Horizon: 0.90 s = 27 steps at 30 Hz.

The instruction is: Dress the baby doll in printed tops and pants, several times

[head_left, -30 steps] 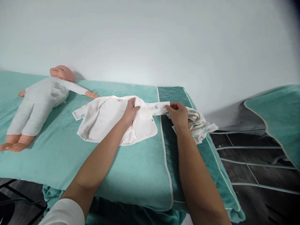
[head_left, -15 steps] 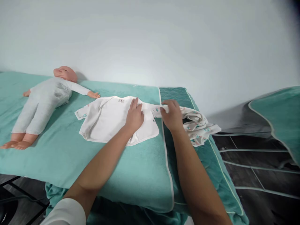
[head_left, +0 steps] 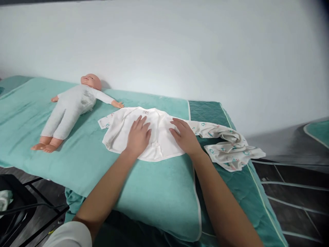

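A white baby shirt lies spread out, its plain inner side up and a small label near the neckline. My left hand rests on the middle of the shirt, fingers spread. On the shirt's right part lies my right hand, open, near where the printed sleeve begins. Beyond that hand, a crumpled printed baby garment lies against the sleeve; where one ends and the other starts is unclear. To the left a baby doll in white lies on its back, one hand close to the shirt's neck edge.
The bed carries a light green cover and a darker quilted mat at its right end. A white wall stands behind. Metal bars run at the right. A black container is at the lower left.
My right hand has moved from the sleeve onto the shirt's right part, which now lies flatter. My left hand has slid left and down over the shirt. The view has shifted left.
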{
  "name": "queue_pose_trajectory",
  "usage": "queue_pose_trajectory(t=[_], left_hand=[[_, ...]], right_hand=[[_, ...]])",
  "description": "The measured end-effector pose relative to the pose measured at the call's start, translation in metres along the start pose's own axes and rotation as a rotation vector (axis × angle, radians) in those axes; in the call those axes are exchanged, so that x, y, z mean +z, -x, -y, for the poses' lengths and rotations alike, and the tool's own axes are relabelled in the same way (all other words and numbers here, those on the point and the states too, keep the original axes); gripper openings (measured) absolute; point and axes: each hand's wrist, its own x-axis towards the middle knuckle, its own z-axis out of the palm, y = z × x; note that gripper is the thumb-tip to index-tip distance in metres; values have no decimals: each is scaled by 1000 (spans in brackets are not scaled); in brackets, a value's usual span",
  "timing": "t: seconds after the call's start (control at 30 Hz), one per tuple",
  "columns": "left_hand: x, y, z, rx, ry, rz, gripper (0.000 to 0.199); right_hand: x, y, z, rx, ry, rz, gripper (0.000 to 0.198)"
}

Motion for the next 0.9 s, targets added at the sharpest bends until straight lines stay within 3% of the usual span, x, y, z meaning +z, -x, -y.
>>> queue_pose_trajectory(t=[0.1, 0.2, 0.3, 0.37, 0.47, 0.6, 0.7, 0.8, 0.9], left_hand=[[-38, 34, 41, -56, 44, -349, 25], [-66, 66, 83, -289, -17, -561, 22], [-75, 78, 108, -525, -45, -459, 18], [-72, 76, 112, -578, -105, -345, 22], [-67, 70, 105, -580, -187, -240, 32], [-68, 70, 98, -485, -77, -166, 20], [-70, 72, 101, -497, 163, -197, 17], [-68, 70, 107, -561, 443, -322, 20], [-68, 64, 109, -537, 617, -455, 26]], right_hand=[[11, 2, 18, -61, -17, 85, 40], [22, 4, 21, -92, 0, 207, 44], [27, 4, 19, -72, 14, 223, 44], [28, 3, 23, -33, 9, 178, 44], [32, -1, 43, 6, -25, 146, 43], [48, -8, 75, -27, -53, 223, 40], [64, -14, 90, 0, -33, 273, 41], [78, -26, 102, 20, -50, 294, 42], [95, -51, 117, -7, -158, 252, 39]])
